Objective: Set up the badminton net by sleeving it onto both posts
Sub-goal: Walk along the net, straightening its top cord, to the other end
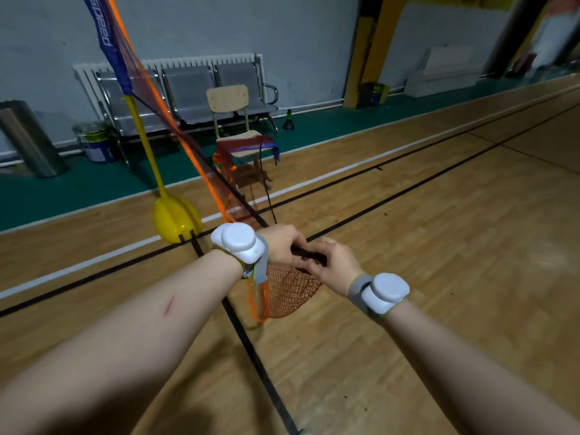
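Note:
A yellow post rises from a yellow base at the left. The net's blue sleeve sits over the post's upper part. From there the orange-edged net stretches down to my hands. My left hand and my right hand are close together, both closed on the bunched dark edge of the net. Loose orange mesh hangs below them. No second post is in view.
A wooden chair with part of the net draped on its seat stands behind the net. A metal bench, a radiator, paint buckets and a steel bin line the wall. Black court lines cross the wooden floor.

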Demonstrator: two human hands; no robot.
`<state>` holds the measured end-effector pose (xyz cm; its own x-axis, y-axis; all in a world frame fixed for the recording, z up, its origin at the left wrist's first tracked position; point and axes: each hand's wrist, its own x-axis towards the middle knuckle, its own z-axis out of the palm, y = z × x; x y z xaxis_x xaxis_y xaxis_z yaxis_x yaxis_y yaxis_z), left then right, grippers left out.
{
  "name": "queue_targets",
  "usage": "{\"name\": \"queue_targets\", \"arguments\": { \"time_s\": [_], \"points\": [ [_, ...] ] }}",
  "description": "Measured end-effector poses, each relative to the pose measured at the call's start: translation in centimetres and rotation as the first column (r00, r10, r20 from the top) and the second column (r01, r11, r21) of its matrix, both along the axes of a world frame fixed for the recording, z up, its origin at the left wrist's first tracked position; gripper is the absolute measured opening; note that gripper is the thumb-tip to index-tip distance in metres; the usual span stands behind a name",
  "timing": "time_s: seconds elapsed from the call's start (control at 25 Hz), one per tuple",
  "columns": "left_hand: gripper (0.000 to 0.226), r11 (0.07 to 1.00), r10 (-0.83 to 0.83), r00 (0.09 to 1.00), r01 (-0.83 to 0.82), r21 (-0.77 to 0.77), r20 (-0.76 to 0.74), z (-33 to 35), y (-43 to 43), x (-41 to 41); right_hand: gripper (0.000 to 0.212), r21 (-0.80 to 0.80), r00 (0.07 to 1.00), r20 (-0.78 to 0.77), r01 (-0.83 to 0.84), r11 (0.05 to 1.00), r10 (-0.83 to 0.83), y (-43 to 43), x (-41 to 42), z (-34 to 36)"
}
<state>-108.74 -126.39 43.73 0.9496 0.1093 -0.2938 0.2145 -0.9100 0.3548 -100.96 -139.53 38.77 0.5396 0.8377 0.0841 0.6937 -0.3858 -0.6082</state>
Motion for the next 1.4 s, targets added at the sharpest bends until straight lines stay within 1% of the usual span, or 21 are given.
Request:
{"name": "queue_targets", "arguments": {
  "time_s": [0.08,0.12,0.24,0.32,0.36,0.44,0.56,0.6,0.68,0.72,0.76,0.8,0.84,0.88,0.92,1.0,1.04,1.12,1.2,1.32,1.4],
  "points": [
    [0.019,1.0,-0.008,1.0,0.008,-0.025,0.014,0.9,-1.4,-1.6,0.013,-0.007,1.0,-0.004,0.015,1.0,-0.015,-2.1,-2.2,0.0],
    [0.017,0.999,-0.012,1.0,0.013,-0.035,0.025,1.6,-1.9,-2.0,0.011,-0.033,1.0,-0.019,0.021,0.999,-0.021,-2.8,-2.8,-0.3],
    [0.015,0.999,-0.015,0.997,0.018,-0.043,0.08,3.7,-3.8,-3.8,0.018,-0.045,0.992,-0.127,-0.018,0.999,0.012,-4.2,-4.4,-1.2],
    [0.012,0.998,0.02,0.99,-0.012,-0.06,0.137,4.8,-4.5,-4.7,0.031,-0.029,0.989,-0.148,-0.009,1.0,0.005,-4.5,-4.9,-1.3],
    [0.013,0.996,0.053,0.984,-0.039,-0.08,0.17,5.4,-4.9,-5.4,0.037,-0.035,0.988,-0.156,-0.001,0.999,-0.004,-4.8,-5.0,-1.4],
    [0.021,0.981,0.145,0.958,-0.107,-0.162,0.246,6.6,-4.8,-6.3,0.041,-0.085,0.983,-0.181,0.002,0.996,-0.017,-5.6,-4.7,-2.2],
    [0.037,0.941,0.308,0.898,-0.24,-0.238,0.314,7.2,-4.4,-7.2,0.03,-0.214,0.985,-0.172,-0.029,0.976,-0.009,-8.4,-3.6,-3.3],
    [0.041,0.931,0.348,0.882,-0.284,-0.23,0.319,7.1,-4.3,-7.3,0.029,-0.226,0.984,-0.178,-0.008,0.974,-0.033,-9.2,-3.3,-3.6],
    [0.04,0.928,0.372,0.88,-0.342,-0.148,0.296,5.9,-5.4,-7.1,0.028,-0.21,0.986,-0.16,0.02,0.978,-0.055,-11.6,-2.4,-3.4],
    [0.034,0.93,0.367,0.892,-0.359,-0.079,0.264,4.9,-5.9,-6.8,0.028,-0.199,0.987,-0.148,0.027,0.98,-0.057,-12.6,-2.2,-3.1],
    [0.023,0.93,0.361,0.908,-0.368,-0.003,0.212,3.9,-6.5,-6.5,0.029,-0.182,0.988,-0.143,0.027,0.983,-0.053,-13.5,-2.0,-2.8],
    [0.016,0.934,0.343,0.928,-0.353,0.05,0.144,3.1,-7.5,-6.2,0.028,-0.165,0.989,-0.144,0.019,0.986,-0.043,-14.3,-2.0,-2.3],
    [0.028,0.951,0.297,0.952,-0.302,0.069,0.075,2.2,-9.7,-5.4,0.028,-0.149,0.989,-0.141,0.014,0.989,-0.036,-15.9,-1.8,-1.8],
    [0.039,0.97,0.236,0.971,-0.238,0.055,0.032,1.6,-11.8,-4.8,0.028,-0.137,0.991,-0.129,0.004,0.991,-0.022,-17.1,-1.8,-1.2],
    [0.046,0.984,0.174,0.985,-0.175,0.025,0.018,1.4,-13.8,-4.3,0.027,-0.123,0.993,-0.121,-0.007,0.992,-0.008,-17.7,-1.8,-0.9],
    [0.048,0.994,0.093,0.996,-0.092,-0.051,0.016,0.9,-19.0,-3.0,0.025,-0.091,0.995,-0.088,-0.042,0.995,0.034,-20.2,-1.4,-0.2],
    [0.043,0.995,0.077,0.997,-0.075,-0.062,0.023,0.5,-20.5,-2.5,0.024,-0.073,0.996,-0.079,-0.051,0.996,0.046,-21.0,-1.3,-0.1],
    [0.025,0.997,0.079,0.996,-0.078,-0.024,0.035,0.3,-22.2,-1.9,0.019,-0.056,0.995,-0.094,-0.043,0.997,0.038,-22.4,-1.2,0.0],
    [0.018,0.995,0.094,0.995,-0.092,-0.036,0.04,0.6,-24.0,-2.1,0.012,-0.076,0.991,-0.128,-0.058,0.995,0.048,-24.2,-1.1,-0.7],
    [0.015,0.994,0.087,0.993,-0.083,-0.065,0.076,2.5,-26.0,-2.9,0.017,-0.065,0.987,-0.131,-0.097,0.993,0.088,-25.2,-1.6,-1.8],
    [0.015,0.99,0.125,0.986,-0.116,-0.085,0.11,3.8,-27.0,-3.6,0.022,-0.057,0.987,-0.119,-0.119,0.991,0.111,-25.6,-2.1,-2.3]
  ]
}}
